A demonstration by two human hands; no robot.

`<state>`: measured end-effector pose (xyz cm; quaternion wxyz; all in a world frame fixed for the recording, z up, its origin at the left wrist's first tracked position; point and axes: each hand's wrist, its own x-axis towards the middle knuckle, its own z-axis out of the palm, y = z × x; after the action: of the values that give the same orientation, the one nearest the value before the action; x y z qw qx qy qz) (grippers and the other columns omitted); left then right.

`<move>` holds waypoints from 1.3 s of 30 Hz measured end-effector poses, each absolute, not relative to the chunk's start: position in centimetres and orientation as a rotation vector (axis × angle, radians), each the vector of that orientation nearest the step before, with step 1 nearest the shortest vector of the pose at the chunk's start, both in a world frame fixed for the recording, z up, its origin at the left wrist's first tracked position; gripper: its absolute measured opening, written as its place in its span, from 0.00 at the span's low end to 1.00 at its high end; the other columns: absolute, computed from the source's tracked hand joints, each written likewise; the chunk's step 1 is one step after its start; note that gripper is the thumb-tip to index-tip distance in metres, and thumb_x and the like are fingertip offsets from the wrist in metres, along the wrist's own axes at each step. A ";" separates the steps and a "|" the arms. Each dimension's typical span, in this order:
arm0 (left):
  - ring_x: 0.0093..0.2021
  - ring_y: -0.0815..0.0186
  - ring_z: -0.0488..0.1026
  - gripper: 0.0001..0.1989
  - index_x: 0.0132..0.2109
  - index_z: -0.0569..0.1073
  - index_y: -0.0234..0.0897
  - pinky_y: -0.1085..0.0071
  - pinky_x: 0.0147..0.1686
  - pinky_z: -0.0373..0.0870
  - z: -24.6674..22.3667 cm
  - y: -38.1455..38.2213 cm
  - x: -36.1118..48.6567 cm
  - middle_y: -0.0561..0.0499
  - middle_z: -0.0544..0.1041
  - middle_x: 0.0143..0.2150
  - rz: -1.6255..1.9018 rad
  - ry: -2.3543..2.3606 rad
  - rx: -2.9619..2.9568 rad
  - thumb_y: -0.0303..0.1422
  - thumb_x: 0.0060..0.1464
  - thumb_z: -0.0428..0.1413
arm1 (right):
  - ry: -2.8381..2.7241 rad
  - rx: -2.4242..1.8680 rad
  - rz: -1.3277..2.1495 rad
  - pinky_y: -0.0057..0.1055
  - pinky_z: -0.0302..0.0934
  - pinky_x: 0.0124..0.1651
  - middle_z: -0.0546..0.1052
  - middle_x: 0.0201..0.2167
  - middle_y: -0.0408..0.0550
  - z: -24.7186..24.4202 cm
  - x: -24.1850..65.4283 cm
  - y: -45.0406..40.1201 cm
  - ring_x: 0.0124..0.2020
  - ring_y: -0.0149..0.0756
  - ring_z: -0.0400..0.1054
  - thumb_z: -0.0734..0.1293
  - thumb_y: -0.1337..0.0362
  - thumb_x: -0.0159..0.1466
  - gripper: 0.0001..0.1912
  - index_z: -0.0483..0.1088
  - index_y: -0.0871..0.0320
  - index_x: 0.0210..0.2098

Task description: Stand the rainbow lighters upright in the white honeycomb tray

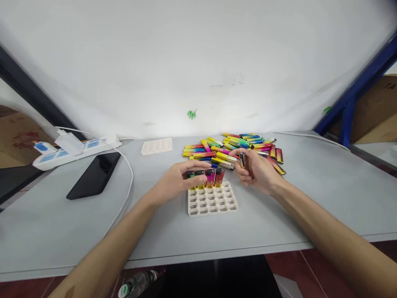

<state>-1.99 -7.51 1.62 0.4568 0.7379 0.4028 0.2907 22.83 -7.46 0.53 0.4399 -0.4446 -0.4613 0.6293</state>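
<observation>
A white tray (212, 210) with rows of slots lies on the table, and several shiny lighters (218, 178) with black tops stand upright in its back row. My left hand (176, 180) is at the row's left end with fingers stretched and apart, thumb in front of the lighters and index finger behind them. Right of the tray, my right hand (256, 170) is closed around a lighter (242, 159); its metal top points up and the fingers hide most of its body. Behind this hand lies a loose pile of metallic multicoloured lighters (230, 145).
A second white tray (157, 146) lies toward the wall. On the left are a black phone (94, 175), a power strip (96, 143) with plugged-in chargers, and a white cable (130, 165) across the table. Below the table edge lies a plastic bottle (138, 283).
</observation>
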 end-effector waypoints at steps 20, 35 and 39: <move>0.47 0.62 0.71 0.19 0.48 0.73 0.40 0.67 0.44 0.69 1.0 -7.4 -2.1 0.49 0.75 0.47 0.799 0.951 1.746 0.40 0.50 0.64 | -1.612 -1.050 1.403 0.32 0.59 0.40 0.76 0.31 0.41 0.5 23.0 -7.9 0.35 0.33 0.69 0.72 0.54 0.60 0.15 0.65 0.55 0.38; 0.44 0.62 0.73 0.18 0.49 0.74 0.41 0.67 0.44 0.68 0.9 -7.2 -1.9 0.51 0.77 0.46 0.727 1.024 1.863 0.38 0.50 0.63 | -1.964 -1.156 1.012 0.35 0.61 0.40 0.76 0.36 0.47 0.7 23.6 -7.9 0.36 0.38 0.69 0.72 0.50 0.57 0.16 0.71 0.55 0.36; 0.42 0.64 0.73 0.17 0.48 0.75 0.42 0.68 0.41 0.68 0.8 -7.2 -1.9 0.52 0.77 0.45 0.737 1.076 1.879 0.38 0.51 0.63 | -1.912 -1.239 0.782 0.35 0.60 0.41 0.77 0.37 0.48 1.4 24.8 -7.3 0.38 0.40 0.69 0.60 0.48 0.67 0.19 0.73 0.55 0.34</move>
<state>-1.93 -7.19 0.77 0.4141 0.7477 0.4283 0.2932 24.77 -7.33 1.41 0.3580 -0.4803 -0.7411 0.3031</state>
